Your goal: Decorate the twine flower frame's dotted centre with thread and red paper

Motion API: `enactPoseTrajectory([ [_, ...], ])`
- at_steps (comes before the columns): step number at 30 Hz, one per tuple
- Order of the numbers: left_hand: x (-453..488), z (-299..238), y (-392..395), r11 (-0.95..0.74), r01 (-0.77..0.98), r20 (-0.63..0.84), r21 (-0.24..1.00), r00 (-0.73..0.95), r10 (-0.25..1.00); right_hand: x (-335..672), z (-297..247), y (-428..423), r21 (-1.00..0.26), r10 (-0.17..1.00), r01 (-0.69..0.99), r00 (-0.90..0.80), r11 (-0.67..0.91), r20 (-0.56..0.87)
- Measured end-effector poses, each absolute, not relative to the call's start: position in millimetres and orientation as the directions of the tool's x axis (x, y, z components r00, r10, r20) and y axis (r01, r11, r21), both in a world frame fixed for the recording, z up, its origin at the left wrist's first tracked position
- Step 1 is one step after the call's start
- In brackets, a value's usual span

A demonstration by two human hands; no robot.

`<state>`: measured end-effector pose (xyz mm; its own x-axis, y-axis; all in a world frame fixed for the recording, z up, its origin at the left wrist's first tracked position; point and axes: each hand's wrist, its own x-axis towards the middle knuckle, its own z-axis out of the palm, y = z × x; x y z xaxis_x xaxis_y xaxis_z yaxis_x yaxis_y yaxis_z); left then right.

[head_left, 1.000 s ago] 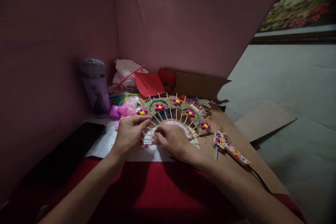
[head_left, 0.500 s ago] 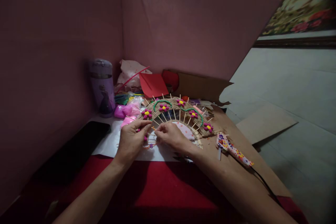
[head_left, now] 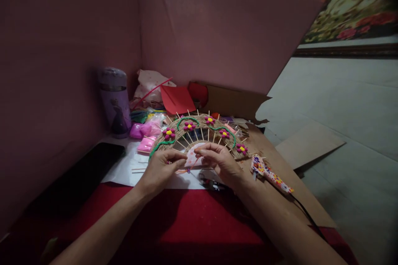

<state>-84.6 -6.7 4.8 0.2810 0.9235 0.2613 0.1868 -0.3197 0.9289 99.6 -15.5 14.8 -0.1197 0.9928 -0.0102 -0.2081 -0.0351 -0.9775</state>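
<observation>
A thin orange cord point(head_left: 193, 165) hangs in a slack curve between my hands, with a small purple bead point(head_left: 188, 170) at its low point. Thumb and forefinger of my right hand point(head_left: 222, 163) pinch one part of it. My left hand point(head_left: 160, 170) is also closed in a pinch, with the cord running in behind its fingers; the exact grip is hidden. Just beyond my hands is a half-round woven twine piece point(head_left: 202, 122) with thin sticks, green trim and magenta flowers with yellow centres. My fingers overlap its spotted white centre point(head_left: 192, 155).
A flowered glue gun point(head_left: 270, 174) with a black cable lies on cardboard point(head_left: 298, 203) at right. Dark scissors-like tools point(head_left: 213, 183) lie below my right hand. At left are a black phone-like slab point(head_left: 83, 174) and a purple tumbler point(head_left: 115, 103). Bags and red paper point(head_left: 178, 99) sit behind.
My hands have moved apart, the right one rightward and slightly up, drawing the orange cord out between them. The camera view has shifted a little.
</observation>
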Motion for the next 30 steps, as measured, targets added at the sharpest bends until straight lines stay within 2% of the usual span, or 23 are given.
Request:
enactPoseTrajectory([
  [7, -74, -4, -20, -0.437, 0.399, 0.215, 0.806, 0.49, 0.845, 107, 10, -24, -0.929, 0.968, -0.367, -0.246, -0.041, 0.054],
  [12, -69, -6, -28, -0.532, 0.552, 0.23, 0.642, 0.524, 0.82, 106, -3, -25, -0.968, 0.981, -0.248, -0.183, 0.023, 0.07],
  [15, -70, -7, -27, -0.544, 0.565, 0.235, 0.62, 0.527, 0.817, 106, -8, -25, -0.981, 0.982, -0.177, -0.156, 0.079, 0.108],
  [17, -70, -8, -25, -0.524, 0.548, 0.266, 0.652, 0.481, 0.835, 107, -9, -25, -0.981, 0.977, -0.152, -0.156, 0.119, 0.143],
  [21, -69, -5, -22, -0.425, 0.393, 0.319, 0.816, 0.309, 0.896, 107, -7, -27, -0.982, 0.972, -0.122, -0.169, 0.145, 0.164],
  [25, -62, 1, -22, -0.327, 0.176, 0.244, 0.928, 0.377, 0.894, 105, -4, -30, -0.987, 0.975, -0.117, -0.181, 0.109, 0.129],
  [30, -58, 8, -19, -0.273, 0.152, 0.208, 0.95, 0.344, 0.915, 104, -2, -30, -0.978, 0.97, -0.136, -0.163, 0.157, 0.178],
])
